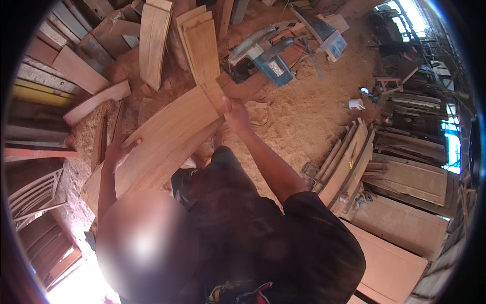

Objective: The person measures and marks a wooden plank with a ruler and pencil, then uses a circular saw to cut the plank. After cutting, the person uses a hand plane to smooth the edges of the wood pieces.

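Observation:
A long, wide light-brown wooden board [174, 119] slants across in front of my body. My left hand [119, 150] grips its left edge, fingers lying over the top face. At the board's far end, a short wooden piece [212, 96] rests across it. My right hand [235, 114] is closed on that end, around the edge of the short piece; its lower fingers are hidden. Just beyond, a blue power saw [273, 68] sits on a reddish-brown plank [248, 86], apart from both hands.
Upright planks [154, 43] and stacked boards [200, 45] stand ahead. More offcuts [76, 68] lean at the left. Long timber pieces [347, 157] and door panels [400, 223] lie at the right. Sawdust covers the floor [298, 111], where a white bucket [356, 104] lies.

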`<act>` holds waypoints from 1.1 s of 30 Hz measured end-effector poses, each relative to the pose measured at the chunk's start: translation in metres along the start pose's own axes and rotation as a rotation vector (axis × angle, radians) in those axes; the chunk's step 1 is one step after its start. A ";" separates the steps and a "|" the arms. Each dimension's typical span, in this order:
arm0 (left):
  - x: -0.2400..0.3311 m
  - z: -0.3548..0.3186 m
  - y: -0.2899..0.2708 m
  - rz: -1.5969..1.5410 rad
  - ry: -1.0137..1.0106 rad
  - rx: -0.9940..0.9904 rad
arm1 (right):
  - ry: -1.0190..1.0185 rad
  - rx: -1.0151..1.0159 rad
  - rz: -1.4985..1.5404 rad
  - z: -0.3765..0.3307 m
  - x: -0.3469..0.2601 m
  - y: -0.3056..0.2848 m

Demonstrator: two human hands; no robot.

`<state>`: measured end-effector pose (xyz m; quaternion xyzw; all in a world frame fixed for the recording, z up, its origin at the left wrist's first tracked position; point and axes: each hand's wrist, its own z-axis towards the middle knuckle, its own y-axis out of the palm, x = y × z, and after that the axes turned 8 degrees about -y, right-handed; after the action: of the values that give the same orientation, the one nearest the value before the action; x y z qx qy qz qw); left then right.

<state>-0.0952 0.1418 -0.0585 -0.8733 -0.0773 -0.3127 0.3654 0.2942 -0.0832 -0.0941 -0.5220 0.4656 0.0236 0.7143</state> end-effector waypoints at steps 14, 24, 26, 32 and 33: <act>0.000 -0.047 0.088 0.223 -0.105 0.485 | -0.316 -0.168 -0.192 0.017 0.104 -0.011; 0.024 -0.047 0.107 0.130 -0.135 0.737 | -0.278 -0.343 -0.097 0.037 0.044 -0.046; 0.017 -0.039 0.114 0.139 -0.125 0.784 | -0.303 -0.358 -0.047 0.043 0.046 -0.046; 0.011 -0.041 0.117 0.183 -0.206 0.802 | -0.360 -0.415 0.012 0.046 0.058 -0.037; 0.009 -0.040 0.118 0.183 -0.217 0.802 | -0.349 -0.430 0.000 0.046 0.054 -0.037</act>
<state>-0.0648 0.0288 -0.1015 -0.6930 -0.1529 -0.1304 0.6923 0.3733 -0.0895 -0.1034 -0.6497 0.3197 0.2114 0.6565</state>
